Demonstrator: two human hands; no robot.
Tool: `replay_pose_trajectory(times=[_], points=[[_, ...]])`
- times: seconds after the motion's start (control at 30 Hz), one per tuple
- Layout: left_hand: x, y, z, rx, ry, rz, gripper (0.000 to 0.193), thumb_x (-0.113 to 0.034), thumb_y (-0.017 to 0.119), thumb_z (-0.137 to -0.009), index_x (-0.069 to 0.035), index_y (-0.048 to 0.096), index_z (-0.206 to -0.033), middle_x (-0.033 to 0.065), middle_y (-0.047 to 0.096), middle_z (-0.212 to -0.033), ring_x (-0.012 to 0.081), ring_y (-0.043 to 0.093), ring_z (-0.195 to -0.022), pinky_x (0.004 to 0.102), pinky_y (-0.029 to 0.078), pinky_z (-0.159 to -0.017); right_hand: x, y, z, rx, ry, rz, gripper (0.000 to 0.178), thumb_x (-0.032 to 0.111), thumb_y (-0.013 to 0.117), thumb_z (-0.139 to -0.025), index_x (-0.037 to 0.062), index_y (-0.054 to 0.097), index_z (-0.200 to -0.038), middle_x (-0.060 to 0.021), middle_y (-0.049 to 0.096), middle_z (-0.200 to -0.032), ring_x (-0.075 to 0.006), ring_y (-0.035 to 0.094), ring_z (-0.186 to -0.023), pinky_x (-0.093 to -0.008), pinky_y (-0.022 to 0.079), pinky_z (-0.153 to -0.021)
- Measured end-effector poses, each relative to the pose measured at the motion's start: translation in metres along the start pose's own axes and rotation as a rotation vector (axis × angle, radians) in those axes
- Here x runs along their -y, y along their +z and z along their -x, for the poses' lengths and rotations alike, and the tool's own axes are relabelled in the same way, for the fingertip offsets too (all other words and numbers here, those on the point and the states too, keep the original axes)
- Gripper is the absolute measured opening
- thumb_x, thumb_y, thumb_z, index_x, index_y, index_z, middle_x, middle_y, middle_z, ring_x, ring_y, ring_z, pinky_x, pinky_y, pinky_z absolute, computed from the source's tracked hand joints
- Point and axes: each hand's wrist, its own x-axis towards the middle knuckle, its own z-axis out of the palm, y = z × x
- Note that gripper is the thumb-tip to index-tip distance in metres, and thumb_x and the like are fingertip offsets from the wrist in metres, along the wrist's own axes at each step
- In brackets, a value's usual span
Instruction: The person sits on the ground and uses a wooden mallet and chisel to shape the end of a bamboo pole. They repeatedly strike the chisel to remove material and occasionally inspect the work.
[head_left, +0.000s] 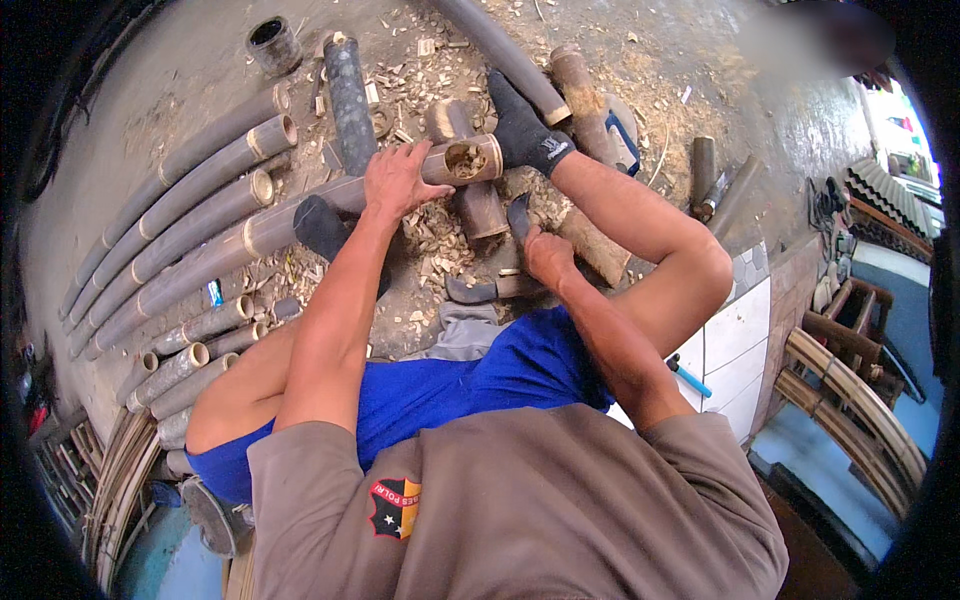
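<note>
Bamboo pole (300, 215): long, stiff, probably heavy; it lies on the littered ground, its axis running left to right, open cut end (465, 160) toward the socked foot (520, 125).
Left hand (395, 180): your palm presses the pole, fingers spread, not clenched.
Right hand (548, 255): you grasp a blade (519, 215) pointing up.

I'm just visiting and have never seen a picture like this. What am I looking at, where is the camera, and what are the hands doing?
There is no machine here: a person wears a wide-angle camera on the head, looking down at their own arms, so straight edges bend. The left hand presses on a long grey-brown bamboo pole with a hollow cut end. The right hand grips a dark-bladed chopping tool. A foot in a black sock rests against the bamboo. Pale wood chips and more grey bamboo poles lie on the dirt ground.
</note>
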Motion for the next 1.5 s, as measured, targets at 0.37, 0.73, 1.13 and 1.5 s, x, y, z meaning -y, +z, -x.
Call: replay_pose_trajectory(times=[0.37,0.73,1.13,1.5], points=[[0.001,-0.003,-0.005,0.063,0.016,0.026,0.095,-0.067,0.085,-0.061,-0.019,0.057,-0.138,0.0123,0.069,-0.117,0.0335,0.066,-0.109,0.0469,0.051,-0.093,0.027,-0.124,0.085,-0.048,0.036,-1.591,0.039,0.016,0.058,-0.089,0.0038,0.052,-0.127,-0.0131,0.067,-0.089,-0.0264,0.066,-0.068,-0.0392,0.058,-0.069],[0.001,-0.005,-0.014,0.184,-0.006,0.054,0.091,-0.064,0.084,-0.064,-0.015,0.057,-0.136,0.0140,0.068,-0.117,0.0343,0.064,-0.114,0.0472,0.051,-0.095,0.120,-0.087,0.017,-0.231,0.234,-1.843,0.042,0.014,0.066,-0.085,0.0042,0.052,-0.124,-0.0077,0.063,-0.089,-0.0162,0.063,-0.069,-0.0313,0.052,-0.054],[-0.044,0.002,-0.037,0.032,-0.108,0.161,0.086,-0.070,0.087,-0.051,-0.003,0.070,-0.103,0.0164,0.073,-0.099,0.0348,0.071,-0.094,0.0460,0.055,-0.086,0.140,-0.060,-0.012,-0.274,0.242,-1.848,0.023,0.015,0.065,-0.090,0.0085,0.055,-0.110,-0.0004,0.055,-0.074,-0.0124,0.054,-0.055,-0.0300,0.046,-0.049],[-0.064,0.001,-0.041,-0.065,-0.297,0.159,0.078,-0.069,0.086,-0.052,-0.004,0.074,-0.095,0.0152,0.073,-0.089,0.0300,0.071,-0.090,0.0425,0.051,-0.084,0.051,-0.093,-0.024,0.179,0.124,-1.379,0.035,0.022,0.064,-0.086,-0.0021,0.062,-0.110,-0.0143,0.068,-0.086,-0.0253,0.068,-0.075,-0.0404,0.055,-0.072]])
